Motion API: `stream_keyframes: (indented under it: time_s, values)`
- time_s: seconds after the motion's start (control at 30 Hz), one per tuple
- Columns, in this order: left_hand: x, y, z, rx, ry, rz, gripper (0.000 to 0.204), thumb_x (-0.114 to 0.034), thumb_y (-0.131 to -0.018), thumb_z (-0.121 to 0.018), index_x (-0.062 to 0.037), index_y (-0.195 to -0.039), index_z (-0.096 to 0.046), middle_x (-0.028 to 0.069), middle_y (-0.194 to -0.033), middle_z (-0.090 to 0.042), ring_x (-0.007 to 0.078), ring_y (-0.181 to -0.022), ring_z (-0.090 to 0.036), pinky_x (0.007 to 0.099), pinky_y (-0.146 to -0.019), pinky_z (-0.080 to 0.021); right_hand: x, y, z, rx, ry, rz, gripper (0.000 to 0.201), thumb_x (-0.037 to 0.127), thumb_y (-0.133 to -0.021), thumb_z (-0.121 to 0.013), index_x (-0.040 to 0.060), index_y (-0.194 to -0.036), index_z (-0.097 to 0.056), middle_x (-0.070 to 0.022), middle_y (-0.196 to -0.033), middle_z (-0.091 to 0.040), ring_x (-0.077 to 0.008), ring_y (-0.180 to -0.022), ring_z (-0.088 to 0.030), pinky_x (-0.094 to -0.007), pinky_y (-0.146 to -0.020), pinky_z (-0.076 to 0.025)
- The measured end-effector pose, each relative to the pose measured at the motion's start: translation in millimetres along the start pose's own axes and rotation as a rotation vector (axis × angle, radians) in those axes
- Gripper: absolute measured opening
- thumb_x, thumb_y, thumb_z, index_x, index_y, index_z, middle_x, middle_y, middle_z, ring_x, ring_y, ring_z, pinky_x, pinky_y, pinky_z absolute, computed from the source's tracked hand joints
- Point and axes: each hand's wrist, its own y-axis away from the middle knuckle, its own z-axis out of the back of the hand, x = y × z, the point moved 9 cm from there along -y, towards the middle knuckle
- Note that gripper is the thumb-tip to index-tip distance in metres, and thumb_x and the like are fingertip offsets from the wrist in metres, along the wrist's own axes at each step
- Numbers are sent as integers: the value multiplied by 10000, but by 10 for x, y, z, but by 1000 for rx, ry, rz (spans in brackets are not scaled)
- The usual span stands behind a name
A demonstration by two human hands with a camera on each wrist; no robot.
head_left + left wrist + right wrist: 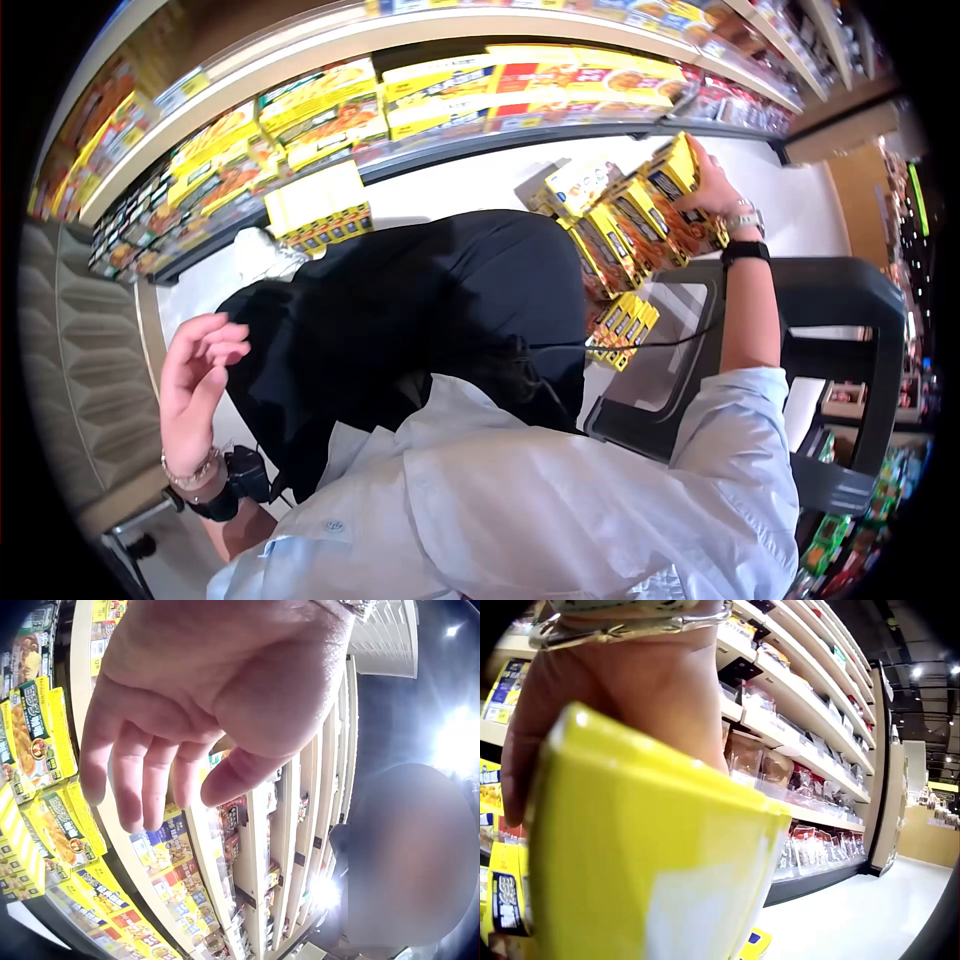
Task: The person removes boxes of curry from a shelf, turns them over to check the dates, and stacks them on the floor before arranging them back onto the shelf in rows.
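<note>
At the right of the head view, the right hand (712, 190) holds a yellow box (672, 168) at the end of a row of similar boxes (612, 240) on the floor. Close up in the right wrist view, the yellow box (645, 840) lies under the right hand (637, 690) and hides most of its fingers. The left hand (195, 375) hangs in the air beside the left knee, fingers loosely bent and holding nothing. Its palm side shows in the left wrist view, where the left hand (225, 690) has nothing between fingers and thumb.
Yellow and red boxes (540, 85) line the lower shelf ahead. Another yellow carton (320, 205) stands by the white shoe (262, 258). A smaller group of boxes (622, 330) lies near the right knee, beside a dark frame (840, 290). A thin cable crosses there.
</note>
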Motion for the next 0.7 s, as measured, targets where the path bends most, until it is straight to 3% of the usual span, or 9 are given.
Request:
stream_keyframes:
  time_s: [0.2,0.33,0.37,0.43,0.47,0.5,0.57,0.6,0.7]
  values:
    - [72,-53,-196,64,49,14,430,88,-754,-376,-7,-1170,-431,92,-1061,-539,144,-950,-504,285,-885,-376,164,124,82,-105,-34,84,1088,149,-408,-785,202,-1349,-241,-200,-1045,-479,-377,-1009,-462,-402,-913,-372]
    - [42,-33,-238,68,-5,32,463,49,-740,-378,-9,-1198,-406,92,-1071,-529,149,-954,-491,279,-884,-352,437,303,356,-195,-97,108,1047,72,-426,-780,167,-1334,-268,-192,-1084,-473,-353,-1030,-464,-394,-928,-375]
    - [38,-28,-240,64,-1,31,463,49,-740,-378,-9,-1198,-406,92,-1071,-529,149,-954,-491,279,-884,-352,443,330,445,-261,-87,243,1037,53,-455,-770,139,-1341,-237,-170,-1110,-469,-312,-1032,-482,-374,-910,-395]
    - [29,-21,-249,61,36,27,449,96,-748,-388,-28,-1178,-433,85,-1060,-536,143,-942,-498,277,-876,-377,681,473,626,-226,-646,209,1004,32,-510,-744,126,-1348,-199,-141,-1119,-466,-262,-1011,-500,-346,-885,-415]
    - [24,-22,-265,64,38,24,449,96,-748,-388,-28,-1178,-433,85,-1060,-536,143,-942,-498,277,-876,-377,832,588,775,-305,-668,158,969,-6,-559,-700,114,-1352,-156,-115,-1117,-458,-228,-1008,-500,-326,-862,-426]
    - [32,-23,-281,62,4,33,449,85,-745,-410,-19,-1181,-429,90,-1065,-534,149,-954,-504,280,-876,-383,887,673,852,-415,-886,162,772,67,-649,-668,68,-1308,-266,-133,-1108,-495,-234,-1003,-522,-334,-861,-436]
    - [64,-22,-321,59,-24,46,450,74,-741,-431,-9,-1184,-424,95,-1069,-533,155,-967,-511,283,-876,-389,937,799,588,-149,-1559,16,548,188,-753,-603,33,-1232,-388,-140,-1094,-542,-236,-982,-552,-346,-860,-446]
    - [43,-45,-394,111,-3,-9,458,44,-736,-456,4,-1190,-412,104,-1086,-529,167,-981,-517,294,-893,-384,1248,938,567,-225,-1710,36,434,306,-826,-510,36,-1164,-473,-129,-1088,-568,-239,-960,-571,-356,-857,-453]
    - [41,-97,-658,221,104,-97,551,-61,-729,-586,13,-1227,-362,130,-1151,-503,198,-1056,-498,323,-932,-363,2199,1174,156,344,-2284,354,473,392,-878,-410,54,-1203,-468,-119,-1186,-523,-254,-1044,-522,-370,-906,-405]
